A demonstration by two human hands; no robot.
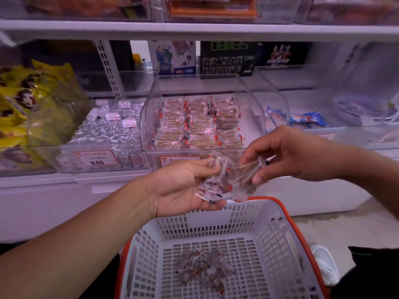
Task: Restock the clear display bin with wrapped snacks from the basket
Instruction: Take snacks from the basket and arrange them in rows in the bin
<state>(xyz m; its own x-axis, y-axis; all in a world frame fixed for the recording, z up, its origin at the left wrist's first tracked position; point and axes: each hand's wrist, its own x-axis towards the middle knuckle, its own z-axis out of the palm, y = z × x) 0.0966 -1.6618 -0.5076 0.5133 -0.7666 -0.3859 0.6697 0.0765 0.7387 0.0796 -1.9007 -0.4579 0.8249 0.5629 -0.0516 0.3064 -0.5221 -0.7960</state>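
Starting at the left edge of the frame: yellow snack bags (26,104) stacked on the shelf, partly behind a clear front. Next to them, centre left, a bin of silver-foil pieces (103,128) with a few white rolls on top; a red-bordered price tag (96,158) reading 9.80 sits on its front.

Lower centre left: left hand (183,186), palm up, fingers loosely curled round a small bunch of wrapped snacks (212,186). Clear wrappers, red and white print. Exact count not readable; the wrappers blur together.

Upper centre: clear display bin (149,117), curved walls, open at the top. Inside, rows of the same tan snacks (194,124) in clear wrap with red ends, laid flat and covering most of the floor. Both hands hang in front of and below the bin's front lip, apart from it. Behind the bin, boxed toys (226,59) stand on the back of the shelf.

Bottom centre: white plastic basket (269,229) with an orange rim, slotted walls. A small loose pile of wrapped snacks (200,268) lies on its floor, near the middle.

Centre right: right hand (280,156), palm down, thumb and fingers pinching one wrapped snack (246,180) at the right side of the bunch, touching the packets in the left hand.

Right of the frame: another clear bin holding blue-and-white packets (308,119). Lower right, a white shoe (326,264) on the floor.
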